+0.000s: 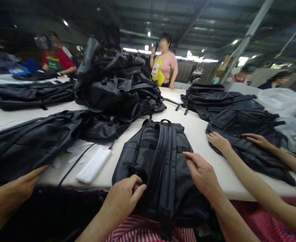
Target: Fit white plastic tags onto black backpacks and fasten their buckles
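Note:
A black backpack (158,158) lies back-up on the white table (203,134), its straps running toward me and its lower end hanging over the near edge. My left hand (124,198) curls thumb and fingers around the bag's lower left side beside the straps. My right hand (200,173) rests on the bag's right side with its fingers stretched out together, holding nothing.
A tall heap of black backpacks (117,84) fills the table's middle and left, and more bags (238,117) lie at the right under a co-worker's two hands (219,141). Another person's hand (14,190) presses a bag at the left. A white flat pack (93,164) lies near the edge. People stand behind.

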`<control>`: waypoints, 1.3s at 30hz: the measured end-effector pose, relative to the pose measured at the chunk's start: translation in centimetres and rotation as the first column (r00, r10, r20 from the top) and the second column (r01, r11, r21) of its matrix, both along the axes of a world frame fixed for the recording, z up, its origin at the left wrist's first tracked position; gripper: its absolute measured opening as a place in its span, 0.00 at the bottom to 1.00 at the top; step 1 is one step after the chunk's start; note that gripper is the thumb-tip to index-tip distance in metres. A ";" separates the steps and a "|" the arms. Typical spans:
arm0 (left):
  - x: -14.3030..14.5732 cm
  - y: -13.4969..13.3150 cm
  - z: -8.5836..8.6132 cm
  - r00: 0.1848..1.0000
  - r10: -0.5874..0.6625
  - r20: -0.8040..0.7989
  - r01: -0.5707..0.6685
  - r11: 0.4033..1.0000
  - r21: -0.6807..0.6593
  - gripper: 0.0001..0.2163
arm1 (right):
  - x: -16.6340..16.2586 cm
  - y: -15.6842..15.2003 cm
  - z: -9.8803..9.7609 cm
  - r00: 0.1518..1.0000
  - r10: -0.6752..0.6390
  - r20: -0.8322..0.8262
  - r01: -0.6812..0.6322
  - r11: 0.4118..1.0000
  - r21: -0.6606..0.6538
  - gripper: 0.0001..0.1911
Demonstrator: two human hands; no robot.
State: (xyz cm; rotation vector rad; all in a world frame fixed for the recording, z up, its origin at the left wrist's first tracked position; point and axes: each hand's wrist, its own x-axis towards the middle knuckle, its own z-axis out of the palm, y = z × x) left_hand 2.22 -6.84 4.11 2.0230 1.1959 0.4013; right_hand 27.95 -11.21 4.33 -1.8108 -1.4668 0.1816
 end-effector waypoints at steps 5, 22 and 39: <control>0.5 -0.7 -2.3 0.971 -0.095 -0.219 0.125 0.984 0.127 0.07 | -3.8 2.5 -1.6 0.961 0.085 -0.263 -0.150 0.959 -0.241 0.26; 3.1 3.9 5.6 0.859 -0.218 0.462 0.180 0.976 0.126 0.14 | -4.5 11.7 8.3 0.492 0.286 -0.822 -0.011 0.947 0.322 0.17; 2.1 5.6 3.7 0.829 -0.268 0.491 0.240 0.963 0.121 0.08 | -6.3 7.7 3.4 0.423 0.282 -0.861 -0.226 0.953 0.201 0.22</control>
